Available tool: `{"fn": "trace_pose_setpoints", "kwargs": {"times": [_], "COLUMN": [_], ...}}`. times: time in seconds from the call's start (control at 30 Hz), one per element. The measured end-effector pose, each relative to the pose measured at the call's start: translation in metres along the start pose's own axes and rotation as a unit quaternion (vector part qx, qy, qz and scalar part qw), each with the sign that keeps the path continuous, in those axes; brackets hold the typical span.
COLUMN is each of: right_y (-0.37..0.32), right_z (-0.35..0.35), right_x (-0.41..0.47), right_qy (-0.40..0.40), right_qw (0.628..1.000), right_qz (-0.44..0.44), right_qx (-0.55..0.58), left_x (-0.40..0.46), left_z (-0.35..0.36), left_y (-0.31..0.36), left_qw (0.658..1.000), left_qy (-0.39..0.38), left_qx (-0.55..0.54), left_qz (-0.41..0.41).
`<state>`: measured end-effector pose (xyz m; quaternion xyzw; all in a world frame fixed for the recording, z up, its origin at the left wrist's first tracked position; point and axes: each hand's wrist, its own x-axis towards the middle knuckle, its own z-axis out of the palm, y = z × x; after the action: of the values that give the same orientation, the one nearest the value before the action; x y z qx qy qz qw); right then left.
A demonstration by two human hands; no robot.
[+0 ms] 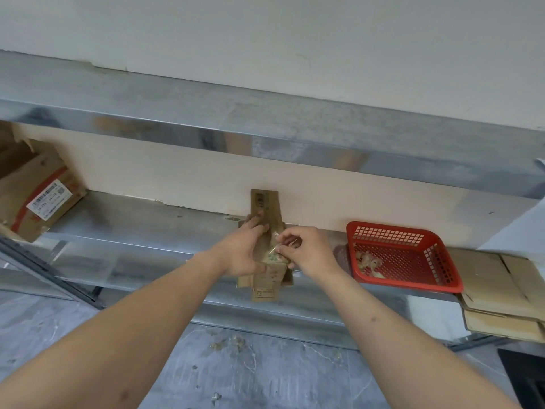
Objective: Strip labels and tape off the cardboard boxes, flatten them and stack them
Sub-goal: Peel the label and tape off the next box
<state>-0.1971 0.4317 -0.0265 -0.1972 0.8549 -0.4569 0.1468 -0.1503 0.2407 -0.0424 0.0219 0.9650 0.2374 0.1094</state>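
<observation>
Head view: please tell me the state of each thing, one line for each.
Small box: opened out on the shelf, tape partly peeled.
Left hand: holds the small box.
Right hand: pinches the tape.
Red basket: holds tape scraps.
Large box: unflattened, label on.
Flattened cardboard: stacked.

white label (pixel 49 197) on box, print unreadable

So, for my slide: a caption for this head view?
Left hand steadies small box; right hand peels tape.

Brown small box (pixel 267 270) with black print, red perforated basket (pixel 407 255), brown big box (pixel 35 193) with red band and white label, grey metal shelf (pixel 141 225), plain brown flattened cardboard (pixel 498 293)
</observation>
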Motion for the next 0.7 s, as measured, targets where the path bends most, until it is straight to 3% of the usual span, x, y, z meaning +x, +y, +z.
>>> {"fn": "trace_pose_setpoints", "kwargs": {"times": [0.1, 0.17, 0.4, 0.53, 0.7], "right_y": [0.000, 0.002, -0.006, -0.018, -0.028], "right_z": [0.002, 0.003, 0.018, 0.045, 0.056], "right_x": [-0.007, -0.008, 0.007, 0.018, 0.026], "right_qy": [-0.045, -0.034, 0.025, 0.053, 0.057], "right_qw": [0.999, 0.999, 0.997, 0.995, 0.995], "right_qz": [-0.009, -0.023, 0.073, 0.077, 0.079], "right_qx": [-0.013, -0.032, 0.015, 0.017, 0.028], "left_x": [0.002, 0.004, 0.001, -0.008, -0.009], "left_z": [-0.007, -0.011, -0.025, -0.021, -0.017], "left_y": [-0.006, -0.009, -0.010, -0.015, -0.027], "left_qw": [0.998, 0.995, 0.997, 0.992, 0.989], "left_qy": [-0.050, -0.066, -0.007, -0.031, 0.027], "left_qx": [-0.020, -0.049, -0.071, -0.095, -0.065], "left_qz": [0.040, 0.047, -0.031, -0.078, -0.126]}}
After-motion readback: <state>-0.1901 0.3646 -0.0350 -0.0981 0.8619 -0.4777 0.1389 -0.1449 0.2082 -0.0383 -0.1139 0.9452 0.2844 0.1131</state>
